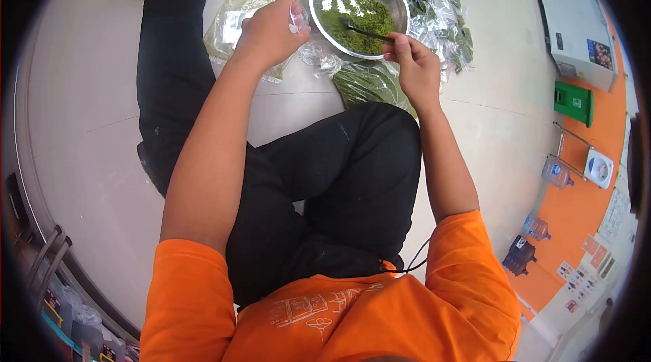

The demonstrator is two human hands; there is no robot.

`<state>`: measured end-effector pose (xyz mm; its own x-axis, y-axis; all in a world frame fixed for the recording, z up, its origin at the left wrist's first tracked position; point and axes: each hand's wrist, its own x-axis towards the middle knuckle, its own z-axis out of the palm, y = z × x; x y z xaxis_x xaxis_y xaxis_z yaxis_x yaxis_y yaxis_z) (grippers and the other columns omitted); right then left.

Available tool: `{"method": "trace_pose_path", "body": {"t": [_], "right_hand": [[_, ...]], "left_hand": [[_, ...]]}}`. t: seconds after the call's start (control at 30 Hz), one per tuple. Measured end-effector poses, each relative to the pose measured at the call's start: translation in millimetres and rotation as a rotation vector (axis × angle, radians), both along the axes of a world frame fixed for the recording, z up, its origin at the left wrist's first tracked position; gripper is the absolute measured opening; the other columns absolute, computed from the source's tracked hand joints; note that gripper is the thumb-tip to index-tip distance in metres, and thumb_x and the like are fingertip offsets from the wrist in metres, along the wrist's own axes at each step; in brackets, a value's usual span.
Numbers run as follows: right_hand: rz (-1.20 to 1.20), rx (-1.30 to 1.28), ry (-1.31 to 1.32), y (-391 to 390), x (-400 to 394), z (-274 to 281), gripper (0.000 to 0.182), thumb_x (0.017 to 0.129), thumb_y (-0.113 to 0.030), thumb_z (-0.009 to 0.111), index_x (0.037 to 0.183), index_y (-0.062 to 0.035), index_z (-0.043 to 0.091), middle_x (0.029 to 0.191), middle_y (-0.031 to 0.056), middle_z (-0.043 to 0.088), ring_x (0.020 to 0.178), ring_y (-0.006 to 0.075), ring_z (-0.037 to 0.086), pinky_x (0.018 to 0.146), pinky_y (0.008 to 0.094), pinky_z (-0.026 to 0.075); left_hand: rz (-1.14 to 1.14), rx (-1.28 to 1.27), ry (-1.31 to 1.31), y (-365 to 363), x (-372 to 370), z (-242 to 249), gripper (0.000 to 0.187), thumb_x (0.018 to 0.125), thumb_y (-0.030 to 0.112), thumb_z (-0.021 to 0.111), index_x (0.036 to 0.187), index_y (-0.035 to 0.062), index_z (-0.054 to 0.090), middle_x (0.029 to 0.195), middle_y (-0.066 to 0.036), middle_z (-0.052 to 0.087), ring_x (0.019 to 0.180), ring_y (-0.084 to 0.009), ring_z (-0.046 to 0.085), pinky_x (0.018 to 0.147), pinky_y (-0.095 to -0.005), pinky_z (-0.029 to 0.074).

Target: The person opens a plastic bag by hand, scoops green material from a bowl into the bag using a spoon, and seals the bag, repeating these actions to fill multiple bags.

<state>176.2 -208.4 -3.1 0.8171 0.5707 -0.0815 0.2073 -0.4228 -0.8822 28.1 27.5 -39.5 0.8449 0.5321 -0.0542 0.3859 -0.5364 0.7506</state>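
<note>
My left hand (274, 31) is closed on what looks like a small clear plastic bag (297, 17), left of the steel bowl (316, 17). My right hand (415, 67) grips a black spoon (369, 33) by its handle at the bowl's right rim. The spoon's head rests in the crumbly green stuff (373, 19) in the bowl. Bare metal shows through at the bowl's upper left. A large clear bag (224, 33) with pale green bits lies behind my left hand. Below the bowl is a flat plastic bag of green material (369, 84).
Many small plastic packets with green contents (444, 23) are heaped right of the bowl. My legs (339, 151) are folded on the tiled floor (88, 90). Farther right stand a white chest freezer (576, 16), a green bin (574, 103) and water bottles (557, 173).
</note>
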Motion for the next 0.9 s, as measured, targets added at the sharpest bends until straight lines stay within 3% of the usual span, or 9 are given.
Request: {"method": "trace_pose_path", "body": {"t": [0.2,0.3,0.47,0.6,0.67,0.9], "right_hand": [[0.015,-0.013,0.02,6,8,-7,0.038,0.106,-0.031,0.054,0.111,0.0034,0.071,0.089,0.0103,0.074,0.079,0.0134,0.07,0.075,0.0253,0.055],[-0.04,0.111,0.154,18,3,-8,0.039,0.106,-0.03,0.052,0.108,0.0051,0.069,0.089,0.0108,0.073,0.077,0.0132,0.068,0.073,0.0261,0.055],[-0.392,0.284,0.597,14,39,-27,0.036,0.108,-0.026,0.046,0.114,0.008,0.057,0.098,0.0152,0.066,0.084,0.018,0.066,0.074,0.0259,0.058],[-0.498,0.43,0.827,-13,59,-49,0.035,0.109,-0.024,0.043,0.117,0.0085,0.054,0.104,0.0187,0.064,0.089,0.0213,0.066,0.077,0.0269,0.06],[-0.51,0.539,0.827,-28,58,-39,0.035,0.108,-0.024,0.045,0.115,0.0089,0.055,0.102,0.0177,0.064,0.089,0.0204,0.065,0.077,0.0265,0.059],[-0.568,0.729,0.672,-60,52,33,0.036,0.107,-0.026,0.05,0.116,0.0089,0.056,0.099,0.0157,0.064,0.088,0.0184,0.065,0.078,0.0257,0.058]], "left_hand": [[0.016,0.013,0.004,-1,1,-1,0.035,0.08,0.024,0.078,0.105,0.0073,0.06,0.097,-0.009,0.069,0.093,-0.0268,0.068,0.085,-0.0389,0.053],[0.015,0.028,-0.002,0,2,-4,0.035,0.08,0.024,0.077,0.105,0.0069,0.06,0.097,-0.009,0.069,0.093,-0.027,0.068,0.084,-0.0393,0.053],[0.004,-0.009,-0.02,-6,3,5,0.036,0.08,0.025,0.078,0.105,0.0056,0.06,0.096,-0.011,0.069,0.089,-0.0275,0.068,0.083,-0.0374,0.053],[0.026,-0.124,-0.062,-8,9,26,0.038,0.08,0.028,0.081,0.105,0.0056,0.062,0.095,-0.012,0.069,0.088,-0.024,0.068,0.082,-0.0356,0.054],[0.053,-0.208,-0.069,-13,20,30,0.04,0.079,0.029,0.082,0.105,0.0053,0.063,0.097,-0.011,0.07,0.09,-0.0223,0.069,0.084,-0.0348,0.054],[-0.048,-0.116,-0.037,-41,90,30,0.041,0.078,0.029,0.081,0.105,0.0043,0.063,0.098,-0.01,0.071,0.09,-0.0231,0.069,0.084,-0.035,0.054]]}}
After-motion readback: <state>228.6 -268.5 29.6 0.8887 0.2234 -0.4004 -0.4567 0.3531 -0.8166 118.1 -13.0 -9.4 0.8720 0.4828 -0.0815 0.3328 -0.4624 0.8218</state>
